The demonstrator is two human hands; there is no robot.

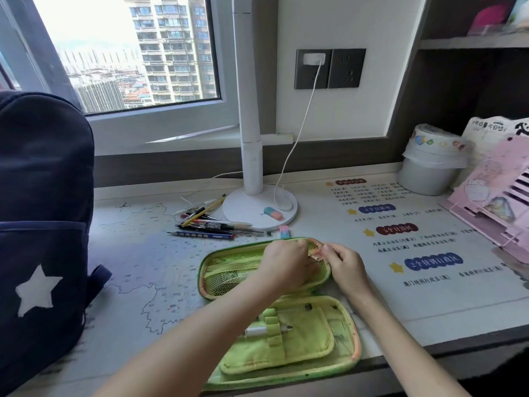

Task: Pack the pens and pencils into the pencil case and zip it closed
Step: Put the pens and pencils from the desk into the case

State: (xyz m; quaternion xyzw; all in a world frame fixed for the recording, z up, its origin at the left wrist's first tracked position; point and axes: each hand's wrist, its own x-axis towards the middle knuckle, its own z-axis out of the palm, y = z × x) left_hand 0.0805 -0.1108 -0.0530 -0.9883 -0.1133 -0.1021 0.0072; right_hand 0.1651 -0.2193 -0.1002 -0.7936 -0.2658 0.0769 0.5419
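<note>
A green pencil case (229,270) lies unzipped and spread flat in two halves at the desk's front. Its far half has a mesh pocket; its near half (303,339) holds a white pen (257,331) under an elastic loop. My left hand (286,262) rests on the right end of the far half, fingers curled at the rim. My right hand (343,263) pinches something small and pinkish at that same corner, seemingly the zipper pull. A pile of pens and pencils (211,222) lies loose behind the case, left of the lamp base.
A dark blue backpack (40,224) with a white star stands at the left. A white lamp (259,213) stands behind the case with an eraser (273,213) on its base and another eraser (285,232) beside it. A white cup (429,161) and pink rack (492,204) sit right.
</note>
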